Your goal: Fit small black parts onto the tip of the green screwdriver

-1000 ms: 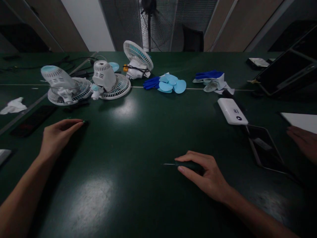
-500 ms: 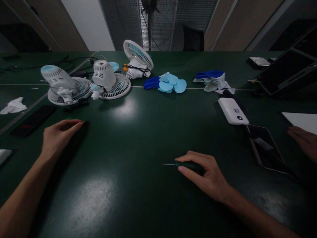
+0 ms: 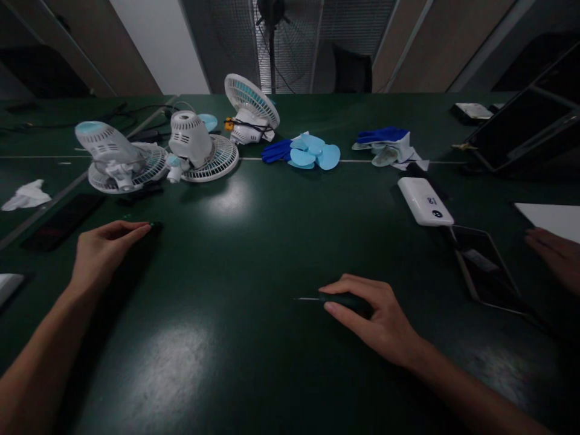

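My right hand (image 3: pixel 371 314) is closed around the dark green handle of a screwdriver (image 3: pixel 347 302), whose thin metal shaft points left just over the green table (image 3: pixel 254 356). At the left, my left hand (image 3: pixel 106 248) pinches with thumb and forefinger at a tiny greenish piece (image 3: pixel 154 225), too small and dark to name. More small green bits (image 3: pixel 127 217) lie just behind those fingers. Beyond my left hand, two white fans (image 3: pixel 115 160) (image 3: pixel 194 145) rest face down on their round grilles.
A third fan (image 3: pixel 251 112) stands tilted farther back. Light blue fan blades (image 3: pixel 315 152) lie on blue gloves (image 3: pixel 275 151), with more gloves (image 3: pixel 389 145) to the right. A white power bank (image 3: pixel 425 201) and a phone (image 3: pixel 484 266) lie at right, near another person's hand (image 3: pixel 555 254).
The whole view has shifted very slightly. Both hands keep practically the same place and grip, and the screwdriver still points left.
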Motion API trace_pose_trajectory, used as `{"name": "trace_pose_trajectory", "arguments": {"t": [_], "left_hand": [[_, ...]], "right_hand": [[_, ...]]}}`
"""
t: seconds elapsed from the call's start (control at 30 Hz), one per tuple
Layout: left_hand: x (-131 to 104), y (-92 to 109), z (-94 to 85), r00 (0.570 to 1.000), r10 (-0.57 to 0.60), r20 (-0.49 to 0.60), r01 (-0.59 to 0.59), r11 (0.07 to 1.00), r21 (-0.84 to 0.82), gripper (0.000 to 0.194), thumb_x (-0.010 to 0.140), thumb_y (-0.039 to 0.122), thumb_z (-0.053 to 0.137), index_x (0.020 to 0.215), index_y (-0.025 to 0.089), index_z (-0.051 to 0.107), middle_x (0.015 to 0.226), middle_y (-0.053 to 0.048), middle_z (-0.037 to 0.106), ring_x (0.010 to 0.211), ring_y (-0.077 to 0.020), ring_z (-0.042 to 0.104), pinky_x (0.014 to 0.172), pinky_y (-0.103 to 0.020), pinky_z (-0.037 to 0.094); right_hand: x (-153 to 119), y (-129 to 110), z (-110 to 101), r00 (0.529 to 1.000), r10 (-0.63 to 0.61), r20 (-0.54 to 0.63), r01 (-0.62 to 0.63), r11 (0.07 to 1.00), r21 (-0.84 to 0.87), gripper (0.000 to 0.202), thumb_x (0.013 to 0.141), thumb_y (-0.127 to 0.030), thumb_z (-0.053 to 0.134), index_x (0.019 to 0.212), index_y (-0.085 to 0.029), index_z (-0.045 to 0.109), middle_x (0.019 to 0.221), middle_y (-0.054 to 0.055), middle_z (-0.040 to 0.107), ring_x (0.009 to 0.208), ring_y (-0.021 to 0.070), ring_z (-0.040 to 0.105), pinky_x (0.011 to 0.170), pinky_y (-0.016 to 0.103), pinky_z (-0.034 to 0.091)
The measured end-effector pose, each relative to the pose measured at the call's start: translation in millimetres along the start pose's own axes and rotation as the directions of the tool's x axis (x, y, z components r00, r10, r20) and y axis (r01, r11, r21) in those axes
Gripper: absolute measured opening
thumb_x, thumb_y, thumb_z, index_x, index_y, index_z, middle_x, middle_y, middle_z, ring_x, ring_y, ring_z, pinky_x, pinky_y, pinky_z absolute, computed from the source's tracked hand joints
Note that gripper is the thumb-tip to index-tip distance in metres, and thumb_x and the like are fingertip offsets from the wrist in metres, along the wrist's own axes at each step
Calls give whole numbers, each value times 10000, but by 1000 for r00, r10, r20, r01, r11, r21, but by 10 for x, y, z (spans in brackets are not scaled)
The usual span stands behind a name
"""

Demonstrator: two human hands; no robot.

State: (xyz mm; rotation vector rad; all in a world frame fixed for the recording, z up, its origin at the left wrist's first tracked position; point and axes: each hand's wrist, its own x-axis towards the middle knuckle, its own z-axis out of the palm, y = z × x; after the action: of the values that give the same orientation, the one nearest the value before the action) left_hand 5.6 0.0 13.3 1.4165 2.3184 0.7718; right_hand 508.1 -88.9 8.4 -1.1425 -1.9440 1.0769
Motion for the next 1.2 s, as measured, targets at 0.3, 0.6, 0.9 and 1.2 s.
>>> {"name": "trace_pose_trajectory", "arguments": {"t": [0.3, 0.6, 0.9, 1.2], "left_hand": [[-92, -16, 60, 921, 387, 53, -379, 852, 361, 414, 888, 417, 617, 1194, 159, 720, 1309, -91, 700, 1191, -295, 654, 1118, -403, 437], [-76, 36, 36, 992, 123, -21, -120, 988, 97, 514, 821, 543, 695, 1166, 166, 746, 1107, -67, 770, 984, -262, 706, 828, -308, 531], [-668, 653, 391, 875, 251, 413, -165, 959, -232, 423, 805, 537, 749, 1056, 196, 756, 1181, -103, 749, 1048, -274, 708, 928, -375, 550], [-1663, 1201, 1048, 436, 773, 461, -537, 635, -556, 122, 930, 242, 648, 1040, 260, 698, 1014, -64, 717, 935, -192, 677, 801, -336, 556]], "right_hand": [[2, -8, 0, 1000, -3, 3, 3, 1000, 1, 176, 991, -265, 668, 1139, -229, 756, 901, 34, 732, 762, 175, 684, 661, 296, 505], [-17, 5, 4, 1000, 2, 6, -2, 1000, -14, 185, 987, -274, 680, 1152, -233, 755, 945, 40, 745, 813, 188, 699, 694, 304, 529], [3, 7, 3, 1000, 7, 21, -6, 1000, -13, 192, 990, -255, 676, 1166, -241, 750, 960, 37, 751, 831, 188, 707, 694, 300, 534], [3, -16, 1, 1000, -26, 9, 27, 998, -61, 170, 960, -235, 688, 1115, -220, 757, 934, 48, 752, 805, 196, 706, 699, 317, 525]]}}
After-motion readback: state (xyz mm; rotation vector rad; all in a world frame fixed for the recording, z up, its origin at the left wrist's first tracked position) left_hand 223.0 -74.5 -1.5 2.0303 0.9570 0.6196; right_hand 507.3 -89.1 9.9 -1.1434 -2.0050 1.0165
